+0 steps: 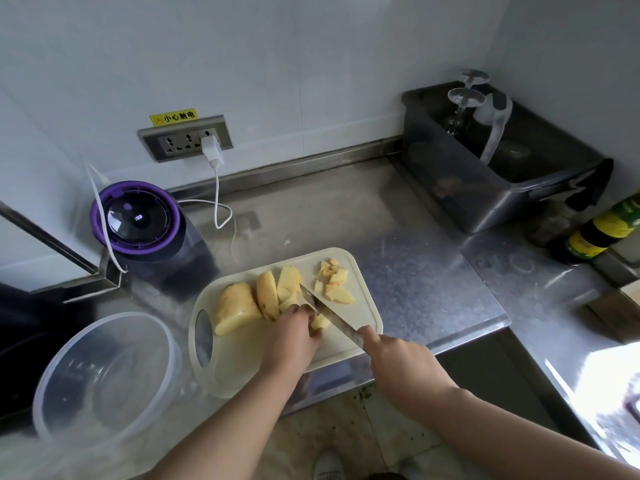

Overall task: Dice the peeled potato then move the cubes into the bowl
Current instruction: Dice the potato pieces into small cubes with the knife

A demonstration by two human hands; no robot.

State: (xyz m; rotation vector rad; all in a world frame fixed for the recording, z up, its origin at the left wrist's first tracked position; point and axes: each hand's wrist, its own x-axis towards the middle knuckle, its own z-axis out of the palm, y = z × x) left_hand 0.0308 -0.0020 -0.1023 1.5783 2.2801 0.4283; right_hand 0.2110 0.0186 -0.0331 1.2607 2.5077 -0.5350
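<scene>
A peeled potato lies in thick slabs (242, 304) on the cream cutting board (239, 362). My left hand (294, 332) curls its fingers over a potato strip (320, 322) near the board's middle. My right hand (394, 358) grips the handle of a knife (329, 315), whose blade lies slanted against that strip, tip toward the slabs. Several small cut cubes (334, 280) sit at the board's far right corner. A clear plastic bowl (69, 362) stands empty at the left of the board.
A purple-rimmed appliance (138, 216) with a white charging cable (221, 202) stands behind the board. A dark plastic bin (485, 188) with upturned glasses sits at the back right, and bottles (602, 230) beside it. The steel counter (433, 271) ends just right of the board.
</scene>
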